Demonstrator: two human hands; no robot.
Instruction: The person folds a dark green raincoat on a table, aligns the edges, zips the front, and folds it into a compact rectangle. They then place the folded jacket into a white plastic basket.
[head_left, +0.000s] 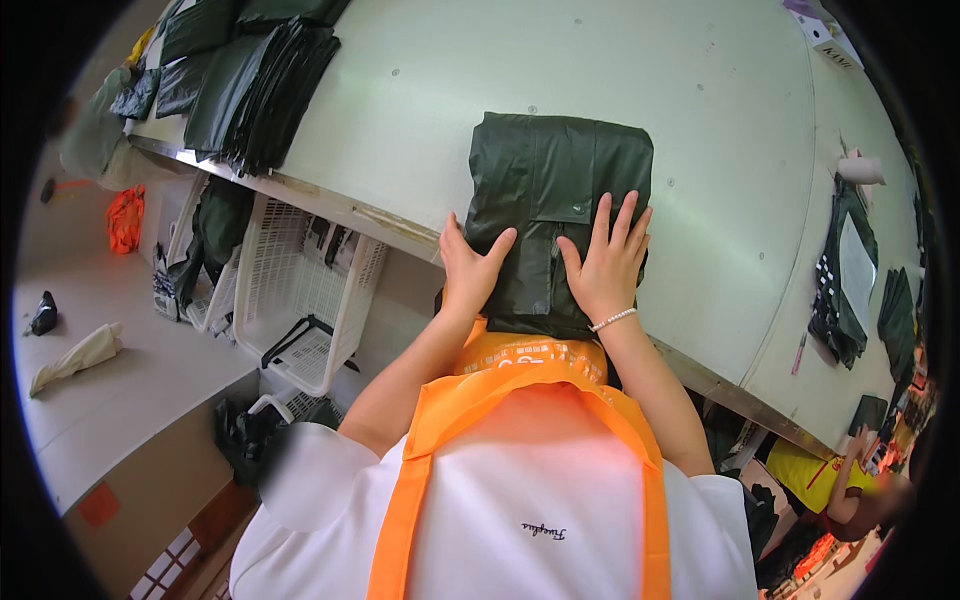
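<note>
A dark green, slightly shiny garment [560, 150], folded into a rectangular bundle, lies on the pale table in front of me. Its near end reaches over the table's front edge toward my orange apron. A flap with a small snap and a stretch of zip show on its top face. My left hand [474, 262] rests at the bundle's left edge, thumb and fingers spread apart. Flat on the right part of the bundle lies my right hand [606, 262], its fingers fanned out, with a beaded bracelet at the wrist. Neither hand grips the cloth.
Stacks of dark folded pieces [255, 85] lie at the table's far left. White plastic baskets [345, 310] stand below the left edge. To the right are a dark bundle with a white sheet [855, 255] and a white roll [862, 168]. A person in yellow [800, 475] is at lower right.
</note>
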